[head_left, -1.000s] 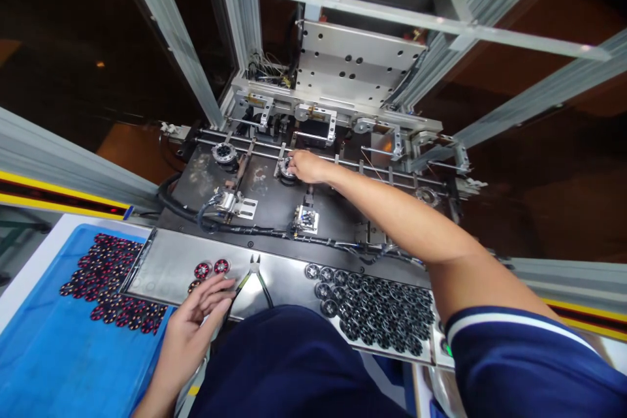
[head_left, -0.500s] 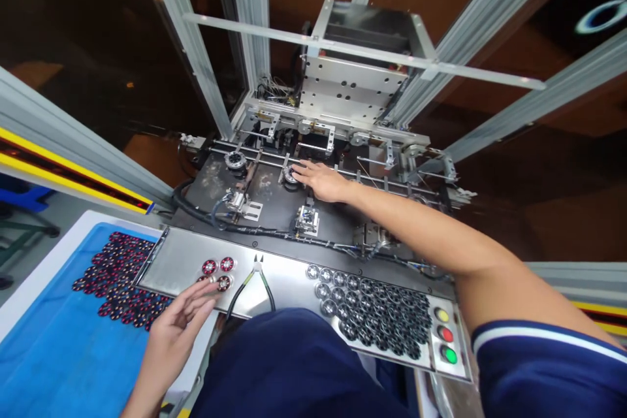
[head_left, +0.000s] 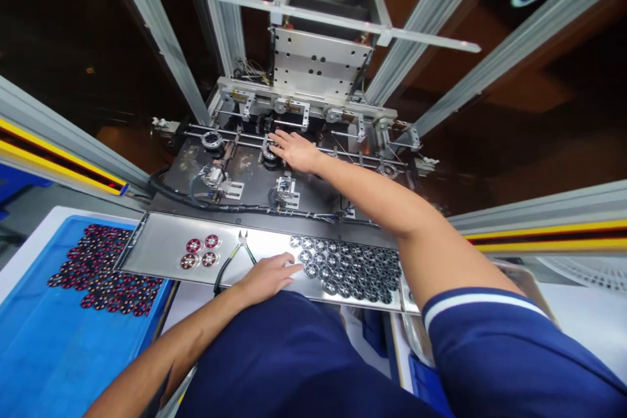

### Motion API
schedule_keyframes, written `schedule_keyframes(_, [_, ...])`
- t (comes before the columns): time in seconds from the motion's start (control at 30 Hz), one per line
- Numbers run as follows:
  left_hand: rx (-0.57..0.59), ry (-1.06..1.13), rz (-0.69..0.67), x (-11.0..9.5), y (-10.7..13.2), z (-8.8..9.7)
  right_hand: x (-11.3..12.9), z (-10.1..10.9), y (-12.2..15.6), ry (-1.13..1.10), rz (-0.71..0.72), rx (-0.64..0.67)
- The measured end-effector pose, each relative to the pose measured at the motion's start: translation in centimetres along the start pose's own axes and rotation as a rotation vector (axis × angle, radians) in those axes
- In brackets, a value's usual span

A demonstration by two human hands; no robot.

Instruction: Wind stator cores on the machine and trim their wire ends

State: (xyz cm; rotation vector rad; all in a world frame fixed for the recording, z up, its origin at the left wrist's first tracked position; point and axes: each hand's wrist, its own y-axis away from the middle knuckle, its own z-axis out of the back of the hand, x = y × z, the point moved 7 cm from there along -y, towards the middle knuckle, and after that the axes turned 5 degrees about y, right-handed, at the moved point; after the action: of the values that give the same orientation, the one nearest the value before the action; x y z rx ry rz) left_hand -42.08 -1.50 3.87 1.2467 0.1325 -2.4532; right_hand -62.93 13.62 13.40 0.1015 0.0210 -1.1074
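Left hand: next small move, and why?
Probably pinch the nearest black round core: the left hand lies open with fingertips right beside it, while the right hand rests on the round metal fixture.

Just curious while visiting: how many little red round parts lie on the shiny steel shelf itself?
4, clustered at the left end of the steel shelf: rear-left disc, rear-right disc, front-left disc, front-right disc, left of the pliers. None looks hidden.
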Motion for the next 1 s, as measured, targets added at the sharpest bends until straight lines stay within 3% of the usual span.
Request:
schedule_keyframes(0.1, [0.133, -0.087, -0.058, -0.3, -2.2, -3.1, 1.9, 3.3, 2.6, -0.004, -0.033, -0.174])
schedule_keyframes(0.23, [0.177, -0.144, -0.075, -0.2, -2.0, -4.3, 6.5, 6.1, 10.7, -0.090, 0.005, -0.437])
schedule_keyframes(0.33, [0.142, -0.140, -0.051, 0.6, -0.9, -3.8, 9.5, 4.8, 17.7, -0.238, -0.025, -0.514])
schedule_keyframes(0.47, [0.038, -0.070, 0.004, 2.2, 0.1, -2.8, 12.1, 0.3, 23.7, -0.485, -0.167, -0.510])
schedule_keyframes(0.57, [-0.053, 0.038, 0.036, 2.2, 0.5, -1.3, 13.9, -2.2, 24.6, -0.627, -0.222, -0.471])
schedule_keyframes(0.63, [-0.120, 0.127, 0.068, 1.3, 1.1, 0.4, 15.0, -2.3, 24.0, -0.688, -0.201, -0.441])
schedule_keyframes(0.83, [-0.244, 0.372, 0.094, -4.2, 4.0, 6.1, 17.0, 1.5, 22.0, -0.862, -0.068, -0.472])
schedule_keyframes(1.0, [-0.390, 0.531, 0.081, -5.8, 5.4, 6.4, 17.6, 3.3, 22.0, -0.827, -0.103, -0.627])
